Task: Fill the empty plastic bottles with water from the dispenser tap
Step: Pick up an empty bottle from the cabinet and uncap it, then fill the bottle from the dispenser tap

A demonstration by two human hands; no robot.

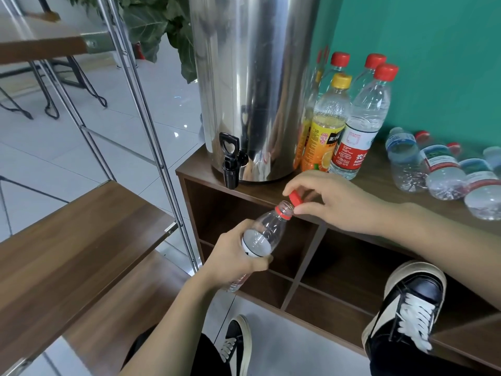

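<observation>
Left hand [233, 256] grips a clear empty plastic bottle [267, 230] (tilted); right hand [333, 202] pinches its round red cap [295, 198], off the mouth.

Bright, even light; glare streaks the steel dispenser [252, 85], and wide-angle distortion bends the frame edges

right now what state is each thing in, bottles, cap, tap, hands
held bottle: uncapped, tilted, looks empty
red cap: off, beside the bottle mouth
left hand: grips the held bottle
right hand: pinches the red cap
tap: no water running
standing bottles: upright, capped
lying bottles: on their sides on the cabinet
</observation>
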